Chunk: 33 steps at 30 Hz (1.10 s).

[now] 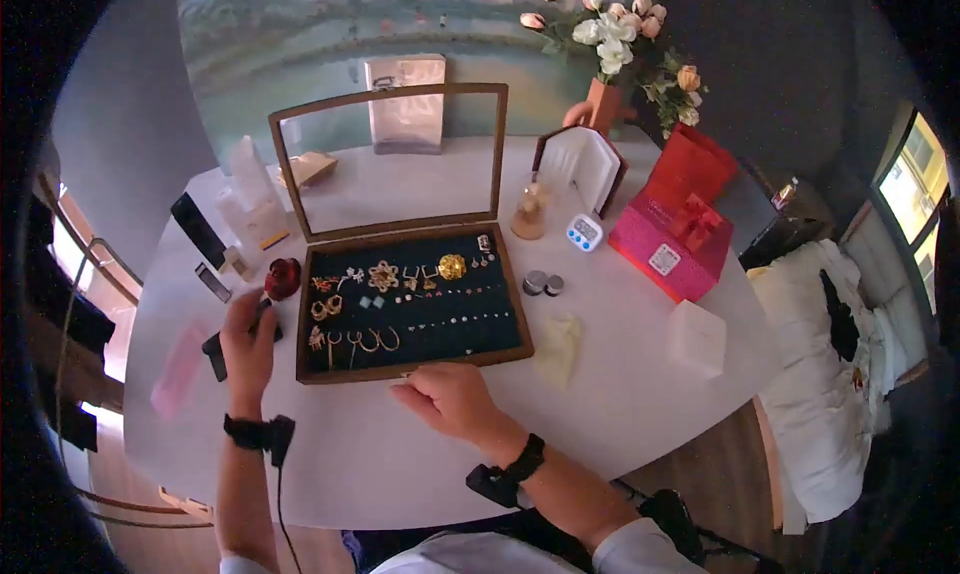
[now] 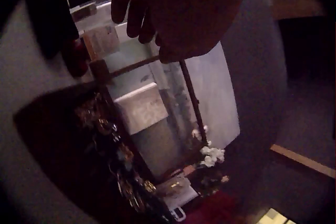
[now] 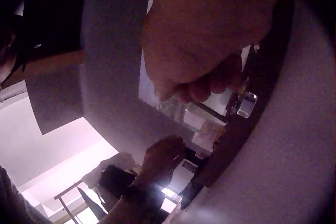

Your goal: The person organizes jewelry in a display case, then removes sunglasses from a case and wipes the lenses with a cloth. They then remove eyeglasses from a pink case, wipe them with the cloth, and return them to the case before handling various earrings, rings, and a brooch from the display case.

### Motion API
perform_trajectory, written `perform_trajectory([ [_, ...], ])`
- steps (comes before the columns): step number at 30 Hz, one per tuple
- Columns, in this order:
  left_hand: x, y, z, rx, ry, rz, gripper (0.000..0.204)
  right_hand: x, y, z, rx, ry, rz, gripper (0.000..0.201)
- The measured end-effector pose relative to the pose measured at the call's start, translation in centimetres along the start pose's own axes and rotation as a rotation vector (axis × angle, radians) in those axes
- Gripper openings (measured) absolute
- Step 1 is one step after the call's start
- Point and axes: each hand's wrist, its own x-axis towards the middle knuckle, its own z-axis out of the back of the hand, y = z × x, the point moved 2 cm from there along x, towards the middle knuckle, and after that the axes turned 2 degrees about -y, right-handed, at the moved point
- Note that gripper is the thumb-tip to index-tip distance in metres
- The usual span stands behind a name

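A: What sat at the far left of the table [image 1: 340, 454]?

B: A pink sheet [image 1: 178, 372], between eight and nine o'clock from the glass-lidded jewelry case [image 1: 450, 310].

A: And the left hand [image 1: 247, 346]?

B: It was just right of the sheet, over a flat black object [image 1: 214, 361]. Its fingers were loosely bent; whether they touched or held that object could not be told. A dark red ornament [image 1: 283, 278] lay near the fingertips, towards one o'clock.

A: Was the case open?

B: Yes, its lid [image 1: 503, 164] stood raised at twelve. Inside, left to right, the upper row had a flower-shaped gold piece [image 1: 383, 276], then a round gold ornament [image 1: 453, 267]. Hoop earrings [image 1: 387, 340] sat lower, towards six.

A: Where was the right hand [image 1: 455, 399]?

B: Just at the case's front edge, between five and six. Its fingers were curled inward, with nothing visible in them, though the hidden palm left the grip uncertain.

A: Further right?

B: Two silver round containers [image 1: 535, 282] at three, a pale yellow cloth-like piece [image 1: 559, 352] between three and four, a white timer [image 1: 584, 232] between two and three, then a red-and-pink gift box [image 1: 640, 236].
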Motion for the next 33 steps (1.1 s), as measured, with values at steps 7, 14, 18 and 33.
perform_trajectory([
  [7, -9.0, -3.7, -5.3, -0.054, 0.119, 0.009, 0.029, 0.2, 0.4, -0.2, 0.111, -0.124, -0.070, 0.031],
  [14, -10.8, -5.0, -10.6, -0.097, 0.362, -0.040, 0.031, 0.4, -0.1, -0.3, 0.164, -0.339, -0.093, 0.021],
  [18, -11.3, -6.4, -13.1, -0.079, 0.435, -0.199, 0.032, 0.6, -0.7, 1.5, 0.079, -0.301, -0.158, 0.012],
  [33, -10.6, -5.9, -11.8, 0.109, 0.361, -0.501, 0.043, 0.5, -1.0, -0.3, 0.085, -0.317, -0.057, 0.007],
])
